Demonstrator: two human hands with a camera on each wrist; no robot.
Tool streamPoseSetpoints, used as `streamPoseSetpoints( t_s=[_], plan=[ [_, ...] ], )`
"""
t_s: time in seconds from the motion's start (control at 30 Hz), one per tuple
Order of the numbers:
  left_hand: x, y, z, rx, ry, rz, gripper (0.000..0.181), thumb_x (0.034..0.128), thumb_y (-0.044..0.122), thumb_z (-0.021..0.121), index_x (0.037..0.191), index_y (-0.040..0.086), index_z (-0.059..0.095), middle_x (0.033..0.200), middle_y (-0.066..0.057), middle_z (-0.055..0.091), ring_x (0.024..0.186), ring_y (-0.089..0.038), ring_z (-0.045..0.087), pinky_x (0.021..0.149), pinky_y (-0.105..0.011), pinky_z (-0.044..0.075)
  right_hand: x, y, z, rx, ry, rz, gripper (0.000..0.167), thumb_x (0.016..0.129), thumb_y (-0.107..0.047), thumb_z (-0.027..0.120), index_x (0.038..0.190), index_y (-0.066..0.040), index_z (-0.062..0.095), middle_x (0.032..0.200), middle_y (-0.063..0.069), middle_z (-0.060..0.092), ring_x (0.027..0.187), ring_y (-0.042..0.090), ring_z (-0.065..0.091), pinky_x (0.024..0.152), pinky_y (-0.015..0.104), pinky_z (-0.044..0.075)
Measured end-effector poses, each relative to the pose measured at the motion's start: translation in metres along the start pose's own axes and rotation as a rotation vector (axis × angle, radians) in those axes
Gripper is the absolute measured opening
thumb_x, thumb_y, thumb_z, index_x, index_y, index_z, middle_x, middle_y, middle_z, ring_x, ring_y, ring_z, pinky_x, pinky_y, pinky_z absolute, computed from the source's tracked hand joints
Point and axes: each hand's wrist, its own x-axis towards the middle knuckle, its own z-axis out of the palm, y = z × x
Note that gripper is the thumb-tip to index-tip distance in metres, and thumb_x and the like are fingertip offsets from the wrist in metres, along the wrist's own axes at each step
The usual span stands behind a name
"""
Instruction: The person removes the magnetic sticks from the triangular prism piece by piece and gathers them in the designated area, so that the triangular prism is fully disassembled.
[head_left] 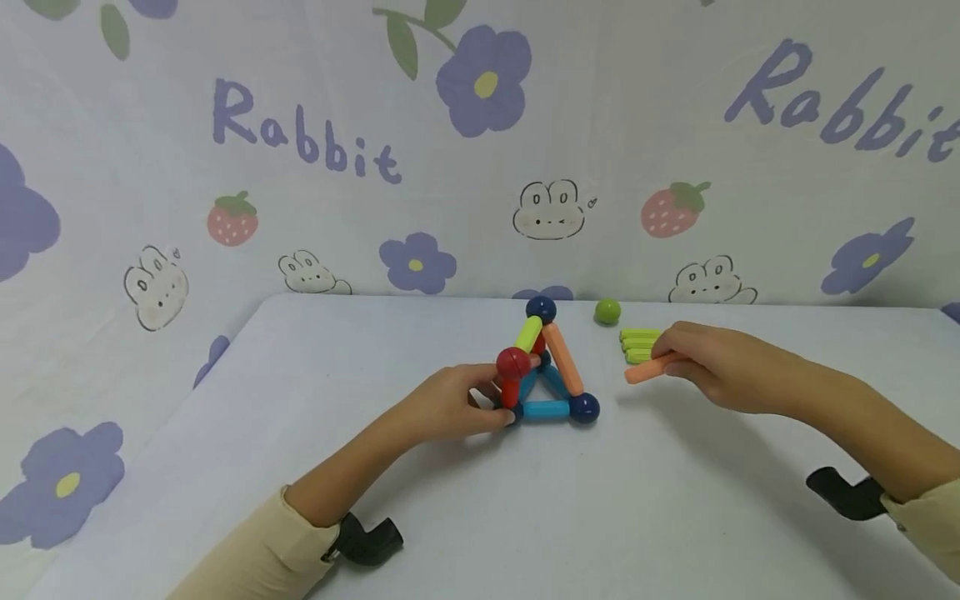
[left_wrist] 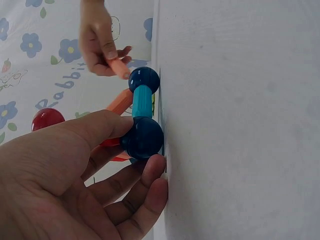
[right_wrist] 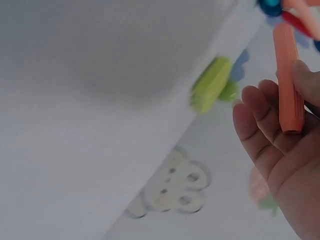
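A frame of coloured sticks and balls stands on the white table, with a blue stick [head_left: 546, 409] at its base, an orange stick [head_left: 563, 360] sloping up to a dark blue top ball [head_left: 541, 310], and a red ball [head_left: 513, 363] at the left. My left hand [head_left: 450, 407] grips its near left corner; the left wrist view shows the thumb against a dark blue ball [left_wrist: 143, 138]. To the right of the frame, my right hand [head_left: 723, 367] pinches a loose orange stick [right_wrist: 289, 80] between thumb and fingers, apart from the frame.
Several yellow-green sticks [head_left: 637, 346] lie side by side behind the right hand's stick. A green ball [head_left: 607, 312] rests near the table's back edge. Behind the table hangs a printed cloth [head_left: 465, 183].
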Motion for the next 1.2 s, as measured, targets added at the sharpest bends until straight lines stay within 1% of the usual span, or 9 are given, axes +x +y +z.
streamPoseSetpoints(
  t_s=[0.1,0.17,0.27,0.37,0.5,0.57,0.67,0.97,1.2],
  plan=[
    [0.000,-0.001,0.002,-0.012,-0.011,-0.005,0.030,0.0899,0.020,0.074,0.118,0.015,0.065,0.104,-0.002,0.068,0.081,-0.018,0.065,0.067,-0.029,0.056,-0.010,0.028,0.004,-0.011,0.048,-0.016,0.017,0.091,-0.002,0.071,0.104,-0.013,0.069,0.094,-0.012,0.058,0.081,0.007,0.054,0.070,0.030,0.052],
    [0.000,-0.002,0.003,-0.008,-0.011,-0.003,0.030,0.0899,0.020,0.074,0.118,0.016,0.065,0.104,-0.002,0.068,0.081,-0.017,0.065,0.067,-0.029,0.056,-0.014,0.046,0.003,-0.019,0.049,-0.001,0.018,0.088,-0.001,0.074,0.099,-0.014,0.071,0.091,-0.012,0.057,0.079,0.007,0.052,0.068,0.029,0.050],
    [0.001,-0.002,0.002,-0.001,-0.006,0.003,0.030,0.0900,0.020,0.074,0.118,0.016,0.065,0.103,-0.002,0.068,0.080,-0.018,0.064,0.067,-0.029,0.056,-0.017,0.071,-0.003,-0.037,-0.006,0.066,0.016,0.086,-0.001,0.075,0.095,-0.014,0.075,0.087,-0.010,0.057,0.076,0.009,0.051,0.066,0.030,0.049],
    [0.001,-0.002,0.001,0.000,-0.004,0.008,0.030,0.0898,0.019,0.074,0.118,0.016,0.065,0.103,-0.002,0.068,0.080,-0.017,0.065,0.067,-0.029,0.056,-0.017,0.092,-0.008,-0.050,-0.087,0.159,0.013,0.087,-0.003,0.074,0.096,-0.011,0.077,0.087,-0.008,0.060,0.077,0.012,0.052,0.068,0.033,0.049],
    [0.001,-0.001,0.000,0.009,-0.005,0.017,0.031,0.0897,0.020,0.074,0.119,0.016,0.065,0.103,-0.002,0.069,0.080,-0.016,0.065,0.067,-0.028,0.056,-0.016,0.109,-0.010,-0.053,-0.121,0.238,0.012,0.086,-0.003,0.074,0.097,-0.008,0.075,0.084,-0.005,0.062,0.076,0.016,0.054,0.067,0.037,0.049],
    [0.001,0.000,0.000,0.014,-0.004,0.016,0.030,0.0898,0.020,0.074,0.118,0.016,0.065,0.103,-0.002,0.069,0.079,-0.017,0.064,0.067,-0.028,0.055,-0.015,0.113,-0.008,-0.060,-0.129,0.269,0.011,0.085,-0.004,0.075,0.096,-0.008,0.073,0.083,-0.003,0.062,0.076,0.018,0.054,0.067,0.039,0.050],
    [0.001,0.001,0.000,0.016,-0.001,0.017,0.030,0.0898,0.020,0.074,0.118,0.016,0.065,0.103,-0.002,0.069,0.079,-0.017,0.064,0.066,-0.028,0.055,-0.011,0.116,-0.006,-0.086,-0.141,0.284,0.012,0.085,-0.002,0.075,0.094,-0.009,0.071,0.082,-0.002,0.063,0.076,0.020,0.056,0.069,0.042,0.051],
    [0.002,0.000,0.000,0.001,-0.004,0.007,0.032,0.0893,0.020,0.075,0.120,0.016,0.064,0.104,-0.002,0.069,0.081,-0.017,0.064,0.067,-0.028,0.056,-0.005,0.115,-0.004,-0.143,-0.148,0.290,0.014,0.084,0.002,0.074,0.097,-0.004,0.073,0.090,0.006,0.067,0.077,0.024,0.056,0.071,0.047,0.054],
    [0.000,0.000,-0.001,-0.001,0.000,0.000,0.031,0.0893,0.020,0.075,0.119,0.016,0.065,0.104,-0.002,0.069,0.082,-0.017,0.066,0.069,-0.029,0.056,-0.004,0.115,-0.002,-0.153,-0.127,0.274,0.015,0.084,0.005,0.073,0.097,-0.001,0.073,0.092,0.009,0.069,0.083,0.027,0.060,0.078,0.054,0.053]
  ],
)
